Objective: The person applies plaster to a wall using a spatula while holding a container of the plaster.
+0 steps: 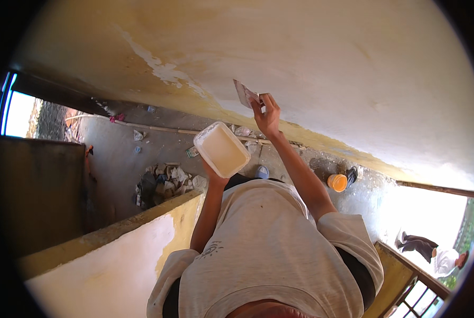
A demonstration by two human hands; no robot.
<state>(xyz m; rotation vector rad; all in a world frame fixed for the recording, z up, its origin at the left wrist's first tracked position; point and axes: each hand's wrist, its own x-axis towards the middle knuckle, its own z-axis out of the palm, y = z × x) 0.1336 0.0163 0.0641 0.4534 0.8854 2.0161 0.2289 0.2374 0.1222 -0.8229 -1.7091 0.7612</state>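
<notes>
My left hand (214, 174) is closed on a white rectangular plastic tub (222, 150); its cream-coloured inside faces up, and I cannot tell how full it is. The fingers under the tub are hidden. Raised farther forward, my right hand (269, 116) pinches a thin, flat, brownish-pink piece (245, 94) with whitish smears, much like a scraper blade. That piece is close to the wall (322, 69); contact cannot be made out. Yellow paint shows on the wall along with pale coated areas and a peeled white patch (165, 71).
A low partition (115, 230) stands at the left, beside a heap of rubble and scraps (168, 183). Along the wall's foot lies a long pole (163, 129). An orange bucket (337, 182) sits at the right. Another person (433, 254) is outside the doorway.
</notes>
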